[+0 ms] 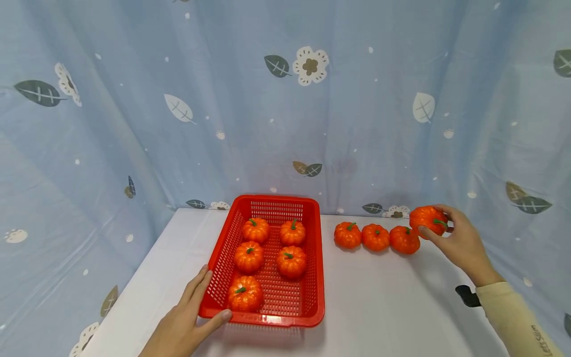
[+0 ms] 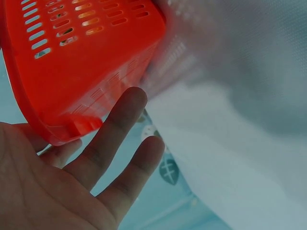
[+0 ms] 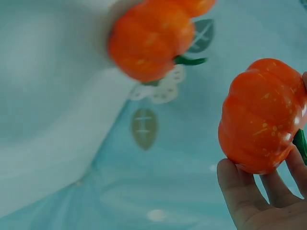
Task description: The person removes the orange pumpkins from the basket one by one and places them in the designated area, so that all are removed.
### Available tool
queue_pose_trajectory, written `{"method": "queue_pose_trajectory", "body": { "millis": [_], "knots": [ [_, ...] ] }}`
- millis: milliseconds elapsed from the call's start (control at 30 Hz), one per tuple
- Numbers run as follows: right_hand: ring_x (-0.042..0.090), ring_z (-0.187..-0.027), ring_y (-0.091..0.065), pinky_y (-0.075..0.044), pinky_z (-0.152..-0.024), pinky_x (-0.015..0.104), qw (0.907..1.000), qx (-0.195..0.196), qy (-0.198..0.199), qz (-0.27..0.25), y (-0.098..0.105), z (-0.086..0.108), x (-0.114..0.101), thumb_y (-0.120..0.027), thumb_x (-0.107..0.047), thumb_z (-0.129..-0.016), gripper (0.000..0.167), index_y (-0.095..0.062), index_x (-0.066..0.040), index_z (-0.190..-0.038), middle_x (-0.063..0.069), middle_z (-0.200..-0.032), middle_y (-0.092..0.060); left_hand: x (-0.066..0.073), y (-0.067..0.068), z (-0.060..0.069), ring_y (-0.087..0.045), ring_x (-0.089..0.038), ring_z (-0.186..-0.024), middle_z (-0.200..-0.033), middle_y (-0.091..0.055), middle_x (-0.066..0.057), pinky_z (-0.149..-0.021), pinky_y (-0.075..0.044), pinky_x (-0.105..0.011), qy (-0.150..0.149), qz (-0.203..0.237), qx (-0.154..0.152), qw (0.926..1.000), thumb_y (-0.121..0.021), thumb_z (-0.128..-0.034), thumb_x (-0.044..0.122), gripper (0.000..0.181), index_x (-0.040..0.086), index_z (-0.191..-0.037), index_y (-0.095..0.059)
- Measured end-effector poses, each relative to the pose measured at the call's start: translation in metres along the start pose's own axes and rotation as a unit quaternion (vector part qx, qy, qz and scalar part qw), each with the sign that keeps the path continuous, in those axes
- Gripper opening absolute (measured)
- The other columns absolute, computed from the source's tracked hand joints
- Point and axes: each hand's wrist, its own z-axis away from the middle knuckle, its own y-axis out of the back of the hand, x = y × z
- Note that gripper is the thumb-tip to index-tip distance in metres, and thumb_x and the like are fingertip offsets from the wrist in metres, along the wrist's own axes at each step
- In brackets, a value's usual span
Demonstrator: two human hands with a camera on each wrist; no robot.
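Observation:
My right hand (image 1: 464, 243) grips an orange pumpkin (image 1: 428, 221) (image 3: 261, 117) above the table's back right, thumb on one side and fingers on the other. Just left of it, three more pumpkins (image 1: 348, 235) (image 3: 151, 40) stand in a row on the table. A red basket (image 1: 322, 277) (image 2: 96, 62) holds several pumpkins in two columns, (image 1: 247, 293) the nearest one at its front left. My left hand (image 1: 180, 317) (image 2: 57, 191) touches the basket's front left corner, fingers extended along the side and thumb at the front rim.
A white table (image 1: 374, 307) carries the basket and the row. Blue curtains (image 1: 250, 124) with leaf and flower prints hang behind and on both sides. A small black object (image 1: 467, 296) shows beside the right sleeve.

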Motion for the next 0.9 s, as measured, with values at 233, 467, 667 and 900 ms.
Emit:
{"method": "queue_pose_trajectory", "body": {
  "millis": [233,467,667,900],
  "knots": [
    [0.051,-0.114,-0.046,-0.049,-0.083,0.041,0.9996,-0.002,-0.023,0.018,-0.006,-0.002,0.028,-0.075,-0.033,-0.093,0.075,-0.041,0.010,-0.144,0.036,-0.136,-0.046,0.000,0.000,0.002,-0.051,-0.039,-0.130,-0.169,-0.012,-0.003,-0.090,-0.052,-0.062,0.003,0.000,-0.001,1.0000,-0.057,-0.0853,0.078,0.106,0.019,-0.164,-0.018],
    [0.056,-0.118,-0.041,-0.043,-0.090,0.072,0.9961,-0.041,-0.076,0.023,-0.013,-0.001,0.054,-0.070,-0.040,-0.096,0.082,-0.034,0.013,-0.147,0.041,-0.139,-0.039,0.000,0.000,0.002,-0.051,-0.039,-0.131,-0.169,-0.012,-0.001,-0.090,-0.052,-0.061,-0.002,0.003,0.001,1.0000,-0.058,-0.0851,0.078,0.106,0.021,-0.164,-0.017],
    [0.055,-0.117,-0.044,-0.044,-0.092,0.070,0.9937,-0.060,-0.089,0.034,-0.019,-0.004,0.072,-0.067,-0.044,-0.097,0.081,-0.036,0.014,-0.144,0.040,-0.139,-0.041,0.001,0.000,0.001,-0.052,-0.039,-0.130,-0.169,-0.011,0.000,-0.090,-0.052,-0.062,-0.001,0.003,0.001,1.0000,-0.058,-0.0850,0.078,0.106,0.021,-0.164,-0.016],
    [0.058,-0.119,-0.041,-0.040,-0.095,0.071,0.9897,-0.080,-0.110,0.044,-0.025,-0.003,0.088,-0.065,-0.048,-0.097,0.083,-0.037,0.016,-0.143,0.043,-0.139,-0.040,0.000,-0.001,0.002,-0.055,-0.037,-0.127,-0.168,-0.013,0.001,-0.092,-0.052,-0.060,-0.013,-0.001,0.016,0.9998,-0.057,-0.0850,0.078,0.105,0.021,-0.164,-0.018]
  ]
}}
